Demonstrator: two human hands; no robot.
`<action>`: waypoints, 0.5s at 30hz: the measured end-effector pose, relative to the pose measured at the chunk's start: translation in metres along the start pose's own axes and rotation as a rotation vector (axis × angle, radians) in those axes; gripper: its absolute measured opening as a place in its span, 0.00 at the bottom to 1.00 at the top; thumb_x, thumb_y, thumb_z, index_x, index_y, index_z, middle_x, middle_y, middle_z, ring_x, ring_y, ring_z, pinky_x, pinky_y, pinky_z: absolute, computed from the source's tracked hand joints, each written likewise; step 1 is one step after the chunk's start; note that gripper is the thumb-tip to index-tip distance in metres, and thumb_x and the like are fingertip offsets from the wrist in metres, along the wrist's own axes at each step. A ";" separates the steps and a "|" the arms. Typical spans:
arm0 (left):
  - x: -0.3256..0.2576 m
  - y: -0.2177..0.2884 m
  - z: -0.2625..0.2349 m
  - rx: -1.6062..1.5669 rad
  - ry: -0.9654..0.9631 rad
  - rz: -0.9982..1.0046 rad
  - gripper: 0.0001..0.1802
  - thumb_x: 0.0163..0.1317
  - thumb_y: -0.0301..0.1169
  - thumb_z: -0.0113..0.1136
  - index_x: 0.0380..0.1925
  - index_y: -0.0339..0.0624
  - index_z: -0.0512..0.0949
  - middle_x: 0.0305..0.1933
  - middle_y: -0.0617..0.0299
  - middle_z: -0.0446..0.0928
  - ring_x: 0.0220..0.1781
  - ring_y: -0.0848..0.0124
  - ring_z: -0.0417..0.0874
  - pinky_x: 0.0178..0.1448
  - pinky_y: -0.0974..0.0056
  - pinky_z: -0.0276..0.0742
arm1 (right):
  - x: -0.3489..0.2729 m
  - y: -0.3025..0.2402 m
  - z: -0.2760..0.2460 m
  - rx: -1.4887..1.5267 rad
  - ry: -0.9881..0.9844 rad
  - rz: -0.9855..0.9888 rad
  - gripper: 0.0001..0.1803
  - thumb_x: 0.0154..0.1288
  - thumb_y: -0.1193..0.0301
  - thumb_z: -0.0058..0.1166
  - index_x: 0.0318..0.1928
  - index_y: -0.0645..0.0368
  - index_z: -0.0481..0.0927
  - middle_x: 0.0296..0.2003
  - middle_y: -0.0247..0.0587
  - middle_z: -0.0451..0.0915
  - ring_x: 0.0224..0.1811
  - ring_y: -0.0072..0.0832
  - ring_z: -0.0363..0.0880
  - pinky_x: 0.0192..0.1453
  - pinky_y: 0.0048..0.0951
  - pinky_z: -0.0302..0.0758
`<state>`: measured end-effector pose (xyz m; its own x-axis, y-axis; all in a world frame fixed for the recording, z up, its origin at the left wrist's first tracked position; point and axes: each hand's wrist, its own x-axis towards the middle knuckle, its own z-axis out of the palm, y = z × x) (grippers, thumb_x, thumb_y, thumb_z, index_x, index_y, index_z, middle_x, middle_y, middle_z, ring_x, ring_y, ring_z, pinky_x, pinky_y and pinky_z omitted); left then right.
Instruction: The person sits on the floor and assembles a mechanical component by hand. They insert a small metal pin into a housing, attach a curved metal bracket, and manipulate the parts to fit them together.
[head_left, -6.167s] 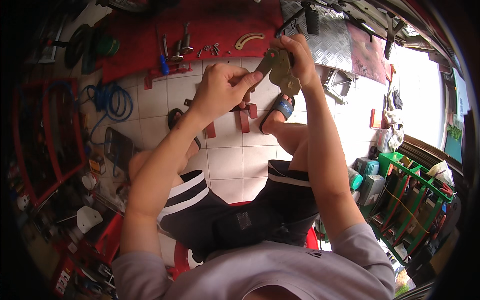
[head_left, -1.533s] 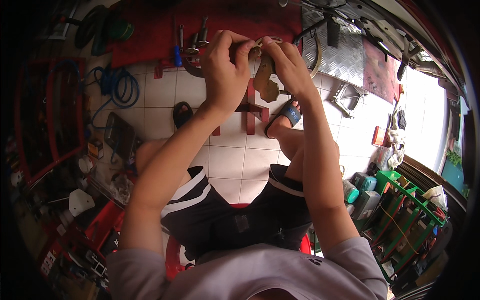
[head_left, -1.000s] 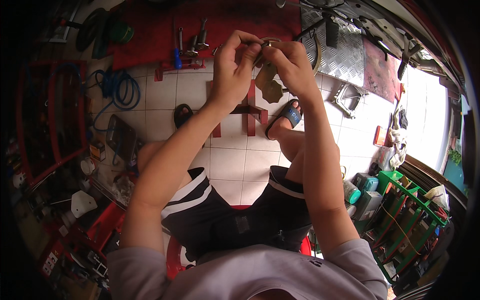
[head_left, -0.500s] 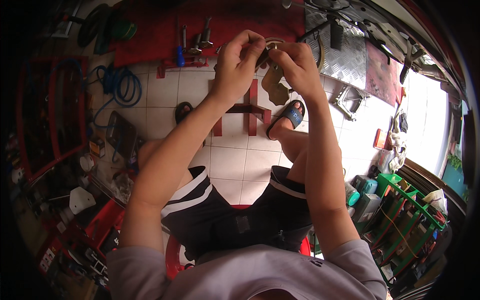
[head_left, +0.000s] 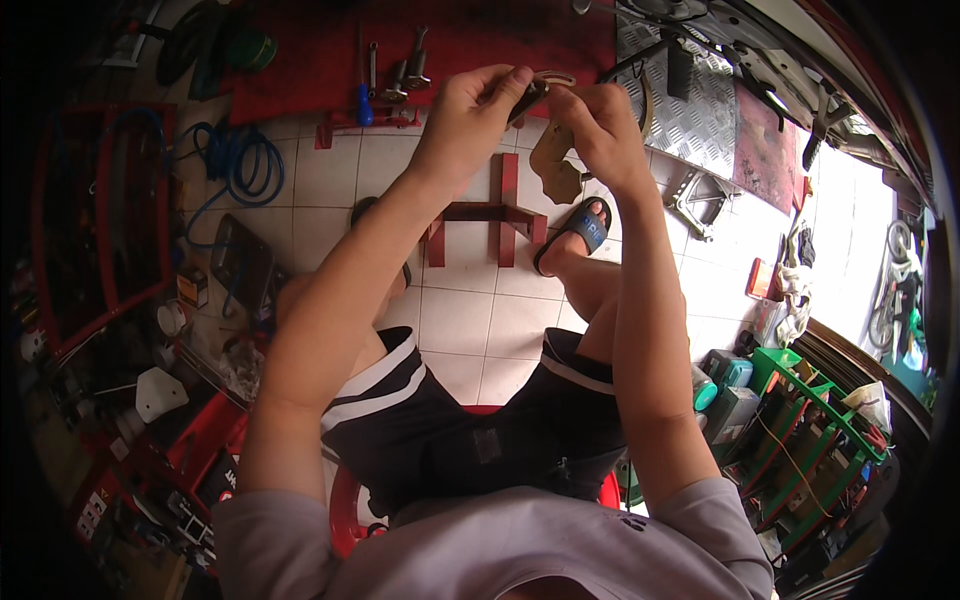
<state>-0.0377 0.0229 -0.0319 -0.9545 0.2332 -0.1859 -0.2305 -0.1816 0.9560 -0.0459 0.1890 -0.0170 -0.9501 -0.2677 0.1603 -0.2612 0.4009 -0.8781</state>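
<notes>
Above the tiled floor, at the near edge of the red work surface, both of my hands meet around metal parts. My left hand (head_left: 468, 122) is closed, its thumb and fingers pinching a dark curved piece (head_left: 526, 101); its exact kind is unclear. Closed close beside it, my right hand (head_left: 606, 138) grips a flat gold-coloured metal bracket (head_left: 554, 168) with a notched lower end, which hangs below the fingers. A thin curved metal strip (head_left: 556, 78) shows just above the fingertips. Whether these parts are joined is hidden by my fingers.
A blue-handled screwdriver (head_left: 364, 103), a spanner (head_left: 374, 70) and metal fittings (head_left: 417, 68) lie on the red work surface (head_left: 300, 85). Below stands a red metal frame (head_left: 507, 215). A coiled blue hose (head_left: 235, 165) is left; a green rack (head_left: 800, 390) stands right.
Both hands have shifted slightly, and the left thumb has moved up along the dark piece. The gold-coloured bracket has turned a little in my right hand and moved closer beneath it.
</notes>
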 end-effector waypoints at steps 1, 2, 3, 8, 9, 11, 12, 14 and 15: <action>-0.001 0.001 0.000 -0.042 0.005 -0.030 0.16 0.68 0.40 0.52 0.42 0.37 0.79 0.34 0.68 0.77 0.35 0.80 0.73 0.44 0.72 0.70 | 0.001 -0.002 0.001 0.016 0.033 0.008 0.24 0.64 0.61 0.48 0.17 0.68 0.75 0.10 0.46 0.66 0.13 0.34 0.64 0.20 0.35 0.61; -0.001 0.001 0.000 -0.102 0.003 -0.045 0.16 0.68 0.40 0.52 0.42 0.37 0.78 0.35 0.68 0.77 0.36 0.79 0.74 0.45 0.72 0.71 | 0.001 -0.003 0.002 0.032 0.067 0.016 0.26 0.66 0.59 0.47 0.17 0.68 0.75 0.10 0.46 0.66 0.13 0.35 0.64 0.20 0.35 0.61; -0.002 0.002 0.000 -0.163 -0.001 -0.060 0.16 0.67 0.40 0.53 0.42 0.37 0.78 0.35 0.67 0.77 0.37 0.78 0.74 0.46 0.72 0.71 | 0.001 -0.002 0.001 -0.029 0.101 0.013 0.28 0.68 0.58 0.45 0.16 0.67 0.74 0.10 0.46 0.67 0.12 0.37 0.64 0.20 0.36 0.61; -0.007 0.003 0.007 -0.268 -0.046 -0.123 0.15 0.66 0.38 0.56 0.42 0.36 0.77 0.37 0.66 0.78 0.39 0.77 0.76 0.48 0.70 0.72 | 0.004 0.011 -0.001 -0.288 0.206 0.000 0.33 0.70 0.54 0.42 0.12 0.64 0.73 0.07 0.48 0.66 0.12 0.45 0.66 0.20 0.39 0.63; -0.007 0.002 0.007 -0.225 -0.049 -0.104 0.15 0.66 0.38 0.56 0.41 0.37 0.77 0.37 0.66 0.78 0.39 0.77 0.76 0.49 0.70 0.72 | 0.004 0.011 -0.001 -0.285 0.209 0.011 0.33 0.70 0.54 0.42 0.11 0.64 0.73 0.08 0.48 0.67 0.12 0.46 0.67 0.21 0.39 0.64; -0.008 0.000 0.009 -0.126 -0.037 -0.039 0.14 0.66 0.38 0.56 0.41 0.37 0.77 0.36 0.67 0.78 0.39 0.78 0.76 0.49 0.70 0.72 | 0.004 0.011 0.000 -0.279 0.214 0.031 0.33 0.70 0.54 0.42 0.11 0.64 0.72 0.08 0.49 0.67 0.13 0.46 0.69 0.21 0.40 0.65; -0.008 0.000 0.010 -0.070 -0.023 0.007 0.13 0.66 0.38 0.56 0.41 0.38 0.77 0.36 0.67 0.78 0.39 0.79 0.76 0.49 0.71 0.71 | 0.004 0.010 0.000 -0.289 0.213 0.058 0.33 0.70 0.54 0.42 0.11 0.63 0.73 0.08 0.49 0.68 0.13 0.46 0.69 0.22 0.41 0.66; -0.007 -0.001 0.011 0.037 -0.006 0.062 0.13 0.66 0.37 0.56 0.40 0.39 0.77 0.35 0.67 0.78 0.39 0.80 0.75 0.49 0.71 0.71 | 0.004 0.010 0.002 -0.309 0.210 0.112 0.33 0.70 0.53 0.42 0.12 0.63 0.74 0.09 0.50 0.68 0.14 0.47 0.71 0.23 0.41 0.67; -0.006 -0.002 0.009 0.088 -0.004 0.070 0.12 0.66 0.37 0.56 0.39 0.39 0.77 0.35 0.68 0.78 0.39 0.81 0.75 0.49 0.72 0.70 | 0.004 0.008 0.004 -0.317 0.207 0.134 0.33 0.69 0.53 0.42 0.12 0.63 0.74 0.09 0.50 0.69 0.15 0.47 0.71 0.23 0.41 0.68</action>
<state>-0.0300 0.0308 -0.0311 -0.9668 0.2271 -0.1173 -0.1459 -0.1135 0.9828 -0.0515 0.1879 -0.0255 -0.9852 -0.0254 0.1697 -0.1416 0.6794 -0.7200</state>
